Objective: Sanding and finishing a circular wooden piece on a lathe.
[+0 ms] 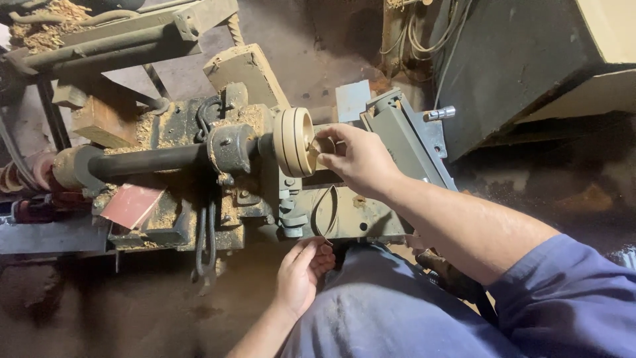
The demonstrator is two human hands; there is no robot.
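The right hand [354, 159] pinches a small wooden piece [322, 146] against the lathe's pale wooden disc [295, 141]; the left hand [301, 272] rests loosely curled below, its fingertips hidden.

Pale wooden disc [294, 142] at right hand [358, 159] fingertips: smooth, turned, matt with faint grooves. Dark metal shaft [149, 160] to its left: dull, greasy-looking. Lathe body [199, 132] beyond it: rough cast metal, crusted with sawdust. Grey metal bracket [407, 136] behind right hand: painted, scuffed, matt. Thin curved wood ring [324, 212] above left hand [301, 272]: smooth, pale. Blue cloth sleeve [570, 298]: soft, matt. Red sandpaper sheet [131, 205] far left: rough, dusty.
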